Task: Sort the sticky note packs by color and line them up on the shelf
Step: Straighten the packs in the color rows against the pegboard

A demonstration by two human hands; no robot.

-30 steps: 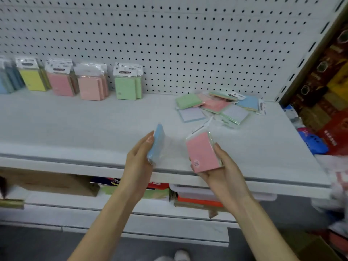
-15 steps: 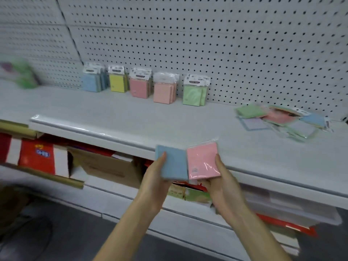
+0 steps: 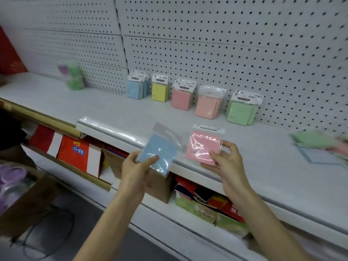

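Shelf edge (image 3: 113,131): blue pack (image 3: 160,152), pink pack (image 3: 202,146)

The left grip (image 3: 138,167) and right grip (image 3: 226,162) are bare hands on bare forearms (image 3: 113,219).

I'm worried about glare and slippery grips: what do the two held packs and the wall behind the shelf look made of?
Blue pack in the left hand and pink pack in the right hand: likely paper pads in clear glossy plastic sleeves, given glints and wrinkles. Back wall: matte white pegboard, probably painted metal; only its hole grid shows.
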